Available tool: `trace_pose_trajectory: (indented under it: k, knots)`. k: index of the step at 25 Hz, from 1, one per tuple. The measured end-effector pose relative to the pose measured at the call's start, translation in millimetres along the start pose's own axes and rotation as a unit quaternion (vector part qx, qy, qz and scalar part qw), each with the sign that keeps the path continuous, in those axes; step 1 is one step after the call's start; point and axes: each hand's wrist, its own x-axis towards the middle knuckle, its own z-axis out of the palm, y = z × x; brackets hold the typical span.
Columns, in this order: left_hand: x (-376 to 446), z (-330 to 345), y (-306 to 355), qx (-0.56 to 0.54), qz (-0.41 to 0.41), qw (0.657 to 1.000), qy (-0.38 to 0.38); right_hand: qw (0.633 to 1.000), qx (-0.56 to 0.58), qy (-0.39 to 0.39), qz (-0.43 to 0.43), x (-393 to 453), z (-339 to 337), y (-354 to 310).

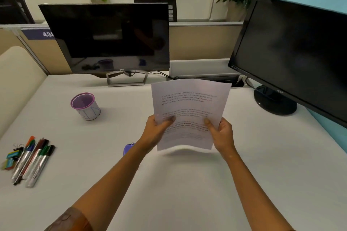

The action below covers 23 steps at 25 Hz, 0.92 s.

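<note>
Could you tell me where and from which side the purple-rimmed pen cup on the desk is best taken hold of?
Wrap a hand round the pen cup, on its wall below the purple rim, coming from its near right, where the desk lies bare. It stands upright, mouth up, apart from the markers. The left hand, now gripping the sheets, is nearer.

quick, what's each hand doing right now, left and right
Left hand: holding the left edge of the white printed paper sheets, thumb on top.
Right hand: holding the right edge of the same sheets, raised above the white desk.
</note>
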Motion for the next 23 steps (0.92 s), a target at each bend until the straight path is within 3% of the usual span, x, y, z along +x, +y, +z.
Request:
trace_pose_trajectory:
  k: [4, 17, 20, 23]
  knots:
    - [3.1, 0.5, 8.6, 0.014, 0.025, 0.999, 0.022, 0.999, -0.019, -0.002, -0.040, 0.2, 2.6, -12.0]
    - [-7.5, 14.0, -22.7, 0.046, -0.017, 0.997, 0.058, 0.999, -0.036, 0.005, 0.039, -13.1, -4.3, 21.4]
    - [-9.2, 18.6, -20.3, 0.016, -0.009, 0.996, 0.090, 0.994, -0.081, 0.047, 0.057, -18.5, -9.4, 36.0]
    - [-7.0, 21.3, -18.2, -0.058, -0.018, 0.989, 0.133, 0.985, 0.062, 0.109, 0.121, -22.4, -12.5, 50.2]
